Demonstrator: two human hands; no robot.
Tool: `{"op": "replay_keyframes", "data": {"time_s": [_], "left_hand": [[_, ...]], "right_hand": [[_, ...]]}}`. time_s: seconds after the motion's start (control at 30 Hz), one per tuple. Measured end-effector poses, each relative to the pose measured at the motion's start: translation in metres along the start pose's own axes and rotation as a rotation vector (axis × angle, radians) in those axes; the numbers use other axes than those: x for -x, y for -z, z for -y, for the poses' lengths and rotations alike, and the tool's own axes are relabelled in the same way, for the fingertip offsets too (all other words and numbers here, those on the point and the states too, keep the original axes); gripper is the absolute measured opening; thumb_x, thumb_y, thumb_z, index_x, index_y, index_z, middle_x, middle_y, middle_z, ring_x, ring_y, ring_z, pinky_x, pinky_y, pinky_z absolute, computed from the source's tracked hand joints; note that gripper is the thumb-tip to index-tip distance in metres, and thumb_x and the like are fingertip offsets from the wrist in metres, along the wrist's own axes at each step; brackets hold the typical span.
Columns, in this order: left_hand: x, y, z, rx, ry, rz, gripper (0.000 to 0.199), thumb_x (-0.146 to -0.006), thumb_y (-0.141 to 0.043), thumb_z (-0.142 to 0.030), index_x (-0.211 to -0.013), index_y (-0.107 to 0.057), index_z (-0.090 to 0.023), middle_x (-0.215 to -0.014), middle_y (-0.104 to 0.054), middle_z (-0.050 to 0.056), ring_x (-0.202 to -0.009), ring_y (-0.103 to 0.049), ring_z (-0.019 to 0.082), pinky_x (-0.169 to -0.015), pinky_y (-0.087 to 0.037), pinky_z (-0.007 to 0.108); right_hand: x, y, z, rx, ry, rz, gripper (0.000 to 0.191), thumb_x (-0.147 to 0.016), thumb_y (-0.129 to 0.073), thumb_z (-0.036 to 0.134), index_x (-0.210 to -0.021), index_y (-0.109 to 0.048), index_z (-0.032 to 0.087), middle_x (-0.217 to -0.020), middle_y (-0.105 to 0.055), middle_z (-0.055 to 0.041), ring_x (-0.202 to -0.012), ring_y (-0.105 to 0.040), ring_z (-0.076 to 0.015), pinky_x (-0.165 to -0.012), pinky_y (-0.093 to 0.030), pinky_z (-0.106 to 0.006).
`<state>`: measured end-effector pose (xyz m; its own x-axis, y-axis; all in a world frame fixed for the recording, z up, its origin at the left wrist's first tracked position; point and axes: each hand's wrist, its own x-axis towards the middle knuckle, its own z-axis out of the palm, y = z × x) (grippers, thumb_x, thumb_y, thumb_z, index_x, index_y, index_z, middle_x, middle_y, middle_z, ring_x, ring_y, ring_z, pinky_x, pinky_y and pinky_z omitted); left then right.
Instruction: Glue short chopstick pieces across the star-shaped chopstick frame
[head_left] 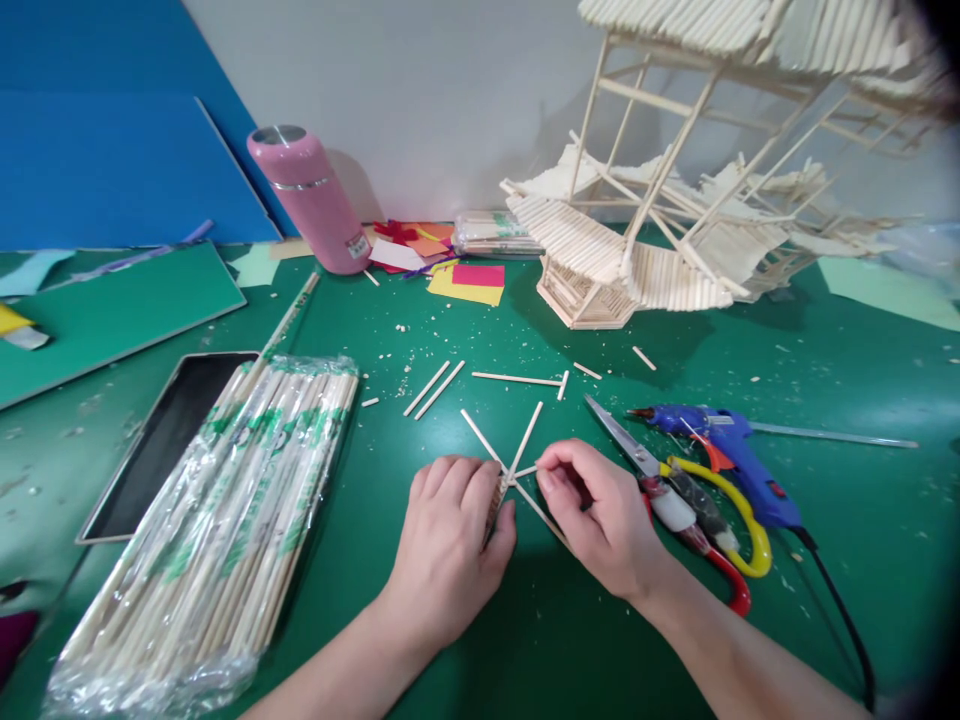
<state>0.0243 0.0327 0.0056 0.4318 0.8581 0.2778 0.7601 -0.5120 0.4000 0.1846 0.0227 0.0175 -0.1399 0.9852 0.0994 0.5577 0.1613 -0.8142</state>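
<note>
Both hands — left (450, 535), right (600, 515) — pinch thin, pale crossed wooden sticks (517, 465) on green mat (465, 660).

Craft / model-making workbench, hobby or classroom type. Evidence: green cutting-mat surface (465, 650) littered with wood chips and cut sticks. Big stick-built model structure (675, 200) at upper right, against a plain wall. Bulk pack of bamboo sticks in plastic wrap (225, 530) at lower left. Blue hot glue gun (731, 455) and scissors (675, 500) at right of centre. Coloured paper scraps (450, 265) at top centre, blue boards (97, 140) upper left. Pink flask (307, 200) beside them.
</note>
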Motion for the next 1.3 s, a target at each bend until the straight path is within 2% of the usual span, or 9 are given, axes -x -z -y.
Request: {"op": "replay_keyframes", "data": {"time_s": [0.13, 0.2, 0.37, 0.5, 0.67, 1.0, 1.13, 1.23, 1.3], "left_hand": [[-0.001, 0.009, 0.005, 0.014, -0.005, -0.075, 0.023, -0.081, -0.046, -0.017, -0.103, -0.049, -0.015, -0.087, -0.059, 0.008, -0.08, -0.054, 0.021, -0.071, -0.043, 0.037], [-0.003, 0.019, 0.011, -0.01, 0.013, -0.183, 0.022, -0.081, -0.045, -0.015, -0.103, -0.05, -0.014, -0.09, -0.059, 0.009, -0.084, -0.055, 0.022, -0.074, -0.044, 0.037], [0.004, 0.052, 0.025, -0.048, 0.122, -0.299, 0.015, -0.082, -0.048, -0.019, -0.094, -0.055, -0.016, -0.09, -0.058, 0.008, -0.086, -0.057, 0.02, -0.075, -0.046, 0.035], [0.03, 0.065, 0.026, -0.06, 0.134, -0.179, 0.012, -0.082, -0.049, -0.024, -0.084, -0.059, -0.017, -0.088, -0.058, 0.005, -0.081, -0.057, 0.018, -0.074, -0.046, 0.033], [0.057, 0.054, 0.022, -0.15, 0.027, -0.013, 0.015, -0.082, -0.048, -0.026, -0.087, -0.059, -0.017, -0.086, -0.057, 0.006, -0.08, -0.054, 0.019, -0.069, -0.044, 0.032], [0.056, 0.033, 0.012, -0.433, -0.073, 0.062, 0.023, -0.085, -0.039, -0.014, -0.072, -0.058, -0.016, -0.065, -0.054, 0.004, -0.063, -0.051, 0.019, -0.059, -0.037, 0.031], [0.056, 0.032, 0.012, -0.314, 0.007, 0.042, 0.021, -0.083, -0.042, -0.017, -0.069, -0.057, -0.017, -0.065, -0.054, 0.003, -0.062, -0.052, 0.018, -0.059, -0.038, 0.031], [0.054, 0.037, 0.003, -0.035, 0.126, -0.023, 0.017, -0.081, -0.045, -0.02, -0.068, -0.056, -0.017, -0.066, -0.055, 0.002, -0.061, -0.052, 0.015, -0.059, -0.039, 0.029], [0.049, 0.042, -0.008, 0.216, 0.264, -0.022, 0.017, -0.08, -0.046, -0.021, -0.065, -0.053, -0.017, -0.062, -0.053, 0.0, -0.056, -0.049, 0.012, -0.056, -0.04, 0.025]], "right_hand": [[0.001, 0.006, 0.001, -0.072, 0.022, -0.186, 0.013, -0.079, -0.05, 0.022, -0.069, -0.043, 0.02, -0.06, -0.045, 0.0039, -0.05, -0.04, -0.0084, -0.047, -0.036, -0.021], [0.002, 0.008, 0.0, -0.095, 0.059, -0.275, 0.023, -0.077, -0.052, 0.021, -0.062, -0.035, 0.021, -0.059, -0.044, 0.0039, -0.051, -0.041, -0.0086, -0.047, -0.036, -0.021], [0.004, 0.011, -0.004, -0.118, 0.09, -0.365, 0.02, -0.075, -0.054, 0.018, -0.065, -0.037, 0.021, -0.062, -0.048, 0.0025, -0.055, -0.047, -0.01, -0.049, -0.04, -0.023], [0.005, 0.011, -0.008, -0.118, 0.085, -0.41, 0.016, -0.075, -0.057, 0.02, -0.069, -0.043, 0.021, -0.065, -0.05, 0.0019, -0.056, -0.048, -0.0102, -0.05, -0.041, -0.023], [0.003, 0.013, -0.01, -0.079, 0.078, -0.445, 0.008, -0.077, -0.056, 0.025, -0.074, -0.051, 0.019, -0.066, -0.053, 0.0012, -0.057, -0.05, -0.0108, -0.052, -0.041, -0.023], [0.002, 0.018, -0.012, -0.071, 0.161, -0.553, 0.011, -0.084, -0.048, 0.026, -0.077, -0.053, 0.019, -0.066, -0.053, 0.0002, -0.056, -0.048, -0.011, -0.052, -0.041, -0.025], [0.003, 0.018, -0.015, -0.106, 0.177, -0.621, 0.01, -0.084, -0.046, 0.025, -0.09, -0.053, 0.02, -0.073, -0.054, -0.0014, -0.063, -0.052, -0.0129, -0.056, -0.043, -0.026], [0.006, 0.02, -0.013, -0.138, 0.187, -0.614, 0.016, -0.084, -0.046, 0.022, -0.099, -0.051, 0.02, -0.076, -0.053, -0.0012, -0.065, -0.052, -0.0128, -0.058, -0.044, -0.026], [0.008, 0.021, -0.007, -0.157, 0.202, -0.531, 0.014, -0.084, -0.045, 0.02, -0.095, -0.054, 0.02, -0.072, -0.052, -0.0002, -0.062, -0.051, -0.0117, -0.057, -0.043, -0.025]]}}
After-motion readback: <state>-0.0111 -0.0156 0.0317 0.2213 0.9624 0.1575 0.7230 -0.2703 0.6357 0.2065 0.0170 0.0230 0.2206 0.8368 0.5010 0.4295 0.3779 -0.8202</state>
